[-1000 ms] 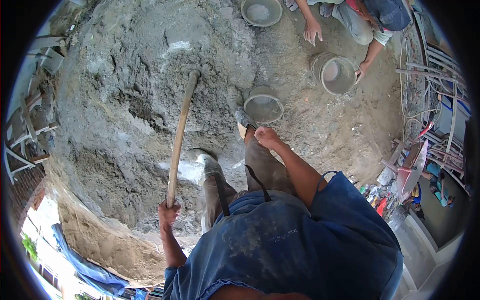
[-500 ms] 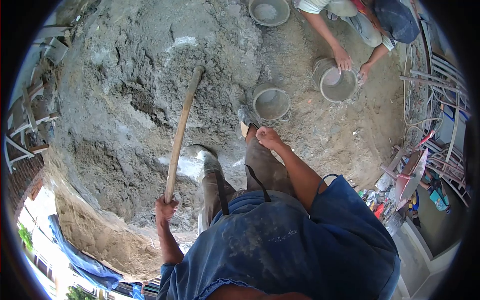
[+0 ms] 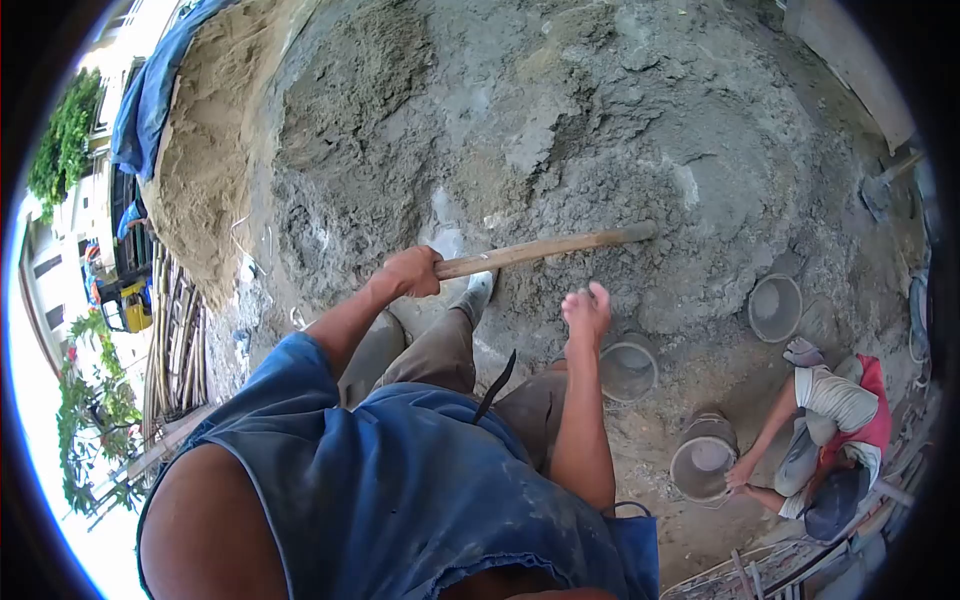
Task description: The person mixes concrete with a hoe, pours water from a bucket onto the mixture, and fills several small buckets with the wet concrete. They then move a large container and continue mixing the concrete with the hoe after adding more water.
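Observation:
My left hand (image 3: 411,271) is wrapped round the near end of a long wooden tool handle (image 3: 540,248). The handle's far end, coated in grey, reaches the pile of wet grey mortar (image 3: 640,190); any tool head there is hidden, so its kind does not show. Apart from the handle, my right hand (image 3: 587,312) is raised over the mortar's edge with loosely curled, separated fingers and nothing in them. Just below that hand stands a bucket (image 3: 630,370), partly behind my forearm. My boot (image 3: 480,290) shows beneath the handle.
At the lower right a crouching person (image 3: 835,430) has both hands at the rim of a bucket (image 3: 703,468). Another bucket (image 3: 775,308) stands farther up. A sand heap (image 3: 210,150) with a blue tarp (image 3: 160,90) and bamboo poles (image 3: 175,330) lie left.
The view has turned, so the sand heap now shows upper left and the crouching person lower right. My right hand has lifted away from my leg. The left hand keeps hold of the handle.

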Motion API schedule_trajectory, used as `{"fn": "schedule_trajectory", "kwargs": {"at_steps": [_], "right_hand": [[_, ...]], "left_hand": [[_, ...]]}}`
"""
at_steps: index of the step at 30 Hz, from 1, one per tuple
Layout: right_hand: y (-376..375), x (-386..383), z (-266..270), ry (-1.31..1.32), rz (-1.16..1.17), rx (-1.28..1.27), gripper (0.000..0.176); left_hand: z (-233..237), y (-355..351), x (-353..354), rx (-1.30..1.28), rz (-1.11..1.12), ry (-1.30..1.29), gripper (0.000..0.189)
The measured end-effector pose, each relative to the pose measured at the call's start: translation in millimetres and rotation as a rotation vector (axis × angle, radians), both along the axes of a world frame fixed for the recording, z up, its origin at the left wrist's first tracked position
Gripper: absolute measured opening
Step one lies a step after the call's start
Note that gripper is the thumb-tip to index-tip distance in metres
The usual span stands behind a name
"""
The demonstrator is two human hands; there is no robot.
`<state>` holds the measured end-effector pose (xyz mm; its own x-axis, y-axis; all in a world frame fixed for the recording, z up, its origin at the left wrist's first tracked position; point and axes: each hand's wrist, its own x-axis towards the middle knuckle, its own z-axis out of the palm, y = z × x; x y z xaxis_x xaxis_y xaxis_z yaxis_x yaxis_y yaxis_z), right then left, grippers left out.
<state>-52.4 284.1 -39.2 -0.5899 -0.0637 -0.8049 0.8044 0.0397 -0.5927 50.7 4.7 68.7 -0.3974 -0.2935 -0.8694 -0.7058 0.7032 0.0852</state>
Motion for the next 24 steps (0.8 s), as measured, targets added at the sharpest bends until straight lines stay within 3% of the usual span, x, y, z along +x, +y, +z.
{"fn": "schedule_trajectory", "kwargs": {"at_steps": [2, 3, 4, 7, 10, 12, 15, 16, 17, 19, 21, 23, 24], "right_hand": [[-122.4, -43.9, 105.2, 0.146, 0.576, -0.554, 0.062], [-166.9, -56.6, 157.9, 0.186, 0.919, -0.714, 0.065], [-199.9, -60.5, 208.5, 0.295, 1.176, -0.695, 0.062], [-242.8, -58.7, 265.2, 0.54, 1.3, -0.65, 0.058], [-219.0, -68.4, 240.7, 0.505, 0.997, -0.642, 0.05], [-169.0, -71.8, 167.4, 0.395, 0.754, -0.47, 0.044], [-29.7, -41.5, 12.0, 0.243, 0.462, 0.198, 0.045], [42.2, -16.1, -81.5, 0.37, 0.517, 0.557, 0.043], [91.4, 16.3, -68.2, 0.278, 0.371, 0.695, 0.038], [178.6, 73.8, -32.3, -0.026, 0.075, 0.48, 0.031], [232.0, 136.0, 6.2, -0.181, -0.257, 0.487, 0.026], [270.9, 200.1, 19.8, -0.223, -0.416, 0.588, 0.03], [271.3, 223.4, 35.0, -0.218, -0.526, 0.623, 0.02]], "left_hand": [[2.3, 4.4, -5.6, 0.008, -0.003, -0.069, 0.037], [2.3, 2.6, -9.2, 0.016, -0.026, -0.096, 0.037], [-30.0, -6.1, 11.8, 0.053, -0.015, 0.07, 0.037], [-47.6, -12.9, 19.0, 0.065, -0.04, 0.12, 0.036], [-33.8, -7.4, 3.2, 0.085, -0.057, 0.123, 0.037], [-14.7, -3.5, -3.2, 0.083, -0.094, 0.097, 0.038], [-11.2, -5.7, -9.9, 0.123, -0.133, 0.142, 0.036], [-12.6, -7.3, -9.4, 0.147, -0.198, 0.181, 0.036], [-9.4, -8.1, -11.0, 0.194, -0.197, 0.207, 0.038], [-19.0, -10.8, -13.5, 0.251, -0.142, 0.16, 0.031], [-20.8, -11.2, -17.3, 0.298, -0.154, 0.123, 0.027], [-33.6, -14.4, -16.4, 0.384, 0.01, 0.11, 0.021], [-31.8, -14.4, -18.3, 0.386, -0.021, 0.121, 0.021]]}}
